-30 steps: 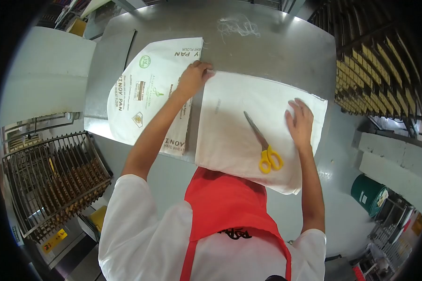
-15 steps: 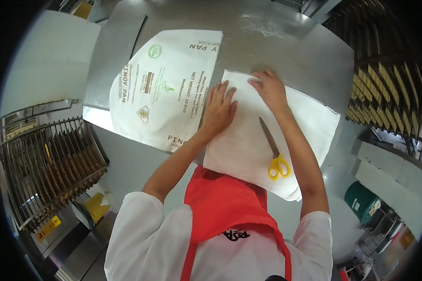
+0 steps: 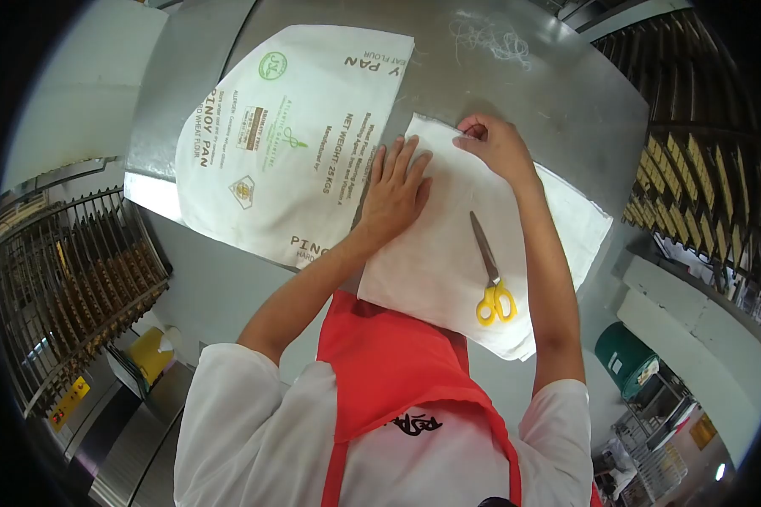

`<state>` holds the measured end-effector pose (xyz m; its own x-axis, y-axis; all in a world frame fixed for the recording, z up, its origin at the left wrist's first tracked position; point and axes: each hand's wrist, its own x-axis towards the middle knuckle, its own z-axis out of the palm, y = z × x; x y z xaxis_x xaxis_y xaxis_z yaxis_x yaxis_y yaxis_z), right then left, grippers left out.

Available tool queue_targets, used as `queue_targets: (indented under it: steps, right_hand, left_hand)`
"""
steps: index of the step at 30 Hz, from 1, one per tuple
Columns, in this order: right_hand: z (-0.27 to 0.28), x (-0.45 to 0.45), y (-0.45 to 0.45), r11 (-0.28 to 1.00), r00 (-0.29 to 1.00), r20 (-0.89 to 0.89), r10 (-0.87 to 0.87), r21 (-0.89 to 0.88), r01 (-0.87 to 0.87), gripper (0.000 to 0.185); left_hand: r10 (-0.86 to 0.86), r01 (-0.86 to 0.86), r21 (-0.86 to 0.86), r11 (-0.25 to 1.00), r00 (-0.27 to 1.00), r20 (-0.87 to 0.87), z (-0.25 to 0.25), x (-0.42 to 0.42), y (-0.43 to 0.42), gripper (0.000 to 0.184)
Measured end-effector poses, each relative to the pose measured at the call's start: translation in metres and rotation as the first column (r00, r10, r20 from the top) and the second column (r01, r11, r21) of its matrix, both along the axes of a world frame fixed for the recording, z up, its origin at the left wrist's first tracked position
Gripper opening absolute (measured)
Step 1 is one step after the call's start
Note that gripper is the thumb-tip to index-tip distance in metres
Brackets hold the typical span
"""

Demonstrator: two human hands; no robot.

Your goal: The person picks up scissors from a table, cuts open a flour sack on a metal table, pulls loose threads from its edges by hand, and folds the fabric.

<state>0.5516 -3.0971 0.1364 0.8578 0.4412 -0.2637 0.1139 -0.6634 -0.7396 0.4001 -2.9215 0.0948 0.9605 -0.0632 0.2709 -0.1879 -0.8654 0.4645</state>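
Note:
My left hand (image 3: 397, 188) lies flat with spread fingers on the left edge of a white cloth stack (image 3: 431, 262). At the cloth's far edge, my right hand (image 3: 497, 145) is pinched on the border, thumb and fingers together. Yellow-handled scissors (image 3: 489, 275) rest on the cloth between my forearms, blades pointing away from me. To the left lies a printed flour sack (image 3: 313, 135), flat, close beside the cloth.
Loose white threads (image 3: 492, 40) lie at the far side of the metal table (image 3: 448, 80). Racks of trays stand at the left (image 3: 76, 287) and right (image 3: 693, 194). A green bin (image 3: 624, 359) is at the lower right.
My left hand has come off the far corner onto the cloth's left side. My right hand has moved from the cloth's right part to its far edge and closed there. The view has shifted slightly.

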Motion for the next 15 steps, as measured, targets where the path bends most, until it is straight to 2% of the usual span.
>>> queue_targets:
  steps: [15]
  right_hand:
    - [0.003,0.033,-0.003,0.996,0.968,-0.236,0.081,0.044,-0.073,0.020]
  left_hand:
    - [0.012,-0.012,0.003,1.000,1.000,-0.015,0.001,0.000,0.000,0.042]
